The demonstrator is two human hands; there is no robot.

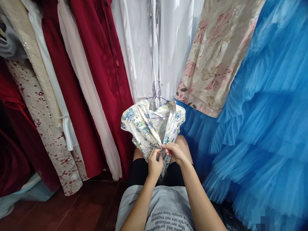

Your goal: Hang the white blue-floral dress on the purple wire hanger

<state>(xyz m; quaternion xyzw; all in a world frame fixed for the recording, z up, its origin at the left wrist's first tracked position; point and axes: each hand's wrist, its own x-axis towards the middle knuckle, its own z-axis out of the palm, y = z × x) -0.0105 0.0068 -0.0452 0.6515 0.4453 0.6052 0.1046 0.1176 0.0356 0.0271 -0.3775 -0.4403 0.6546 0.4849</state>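
Your left hand and right hand, close together, pinch the front of the flowered shirt between thumb and fingers. The shirt sits at your knees, a purple hanger in its shoulders. Beyond it hang white cloth, a red dress leftward and a ruffled blue dress rightward.
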